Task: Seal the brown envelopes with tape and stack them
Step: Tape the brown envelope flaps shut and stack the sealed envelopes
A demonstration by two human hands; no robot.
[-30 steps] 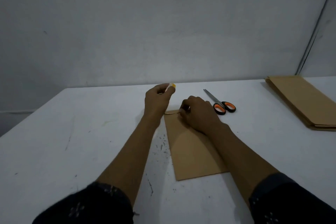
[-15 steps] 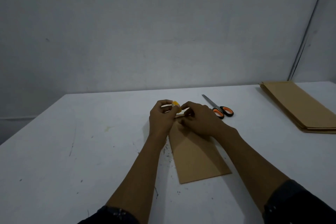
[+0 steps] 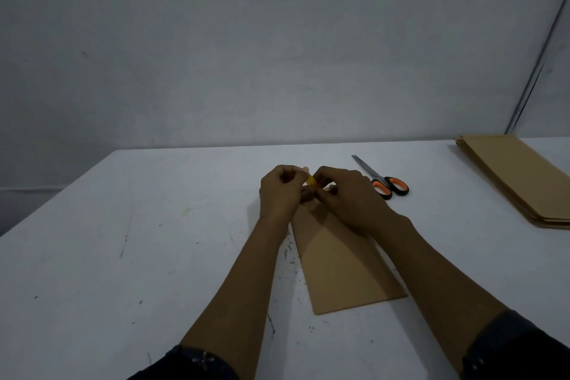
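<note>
A brown envelope (image 3: pixel 342 268) lies flat on the white table (image 3: pixel 123 256), its long side running away from me. Both hands meet over its far end. My left hand (image 3: pixel 279 191) has curled fingers around a small yellow tape roll (image 3: pixel 311 179), of which only a sliver shows. My right hand (image 3: pixel 348 197) pinches at the same spot beside the roll, most likely the tape end, which is hidden by the fingers. The envelope's flap end is covered by both hands.
Scissors (image 3: pixel 382 179) with orange and black handles lie just right of my hands. A stack of brown envelopes (image 3: pixel 521 179) sits at the far right of the table. A grey wall stands behind the table's far edge.
My left hand has come down and right with the yellow tape roll to meet my right hand over the envelope's far end. The view has tilted upward.
</note>
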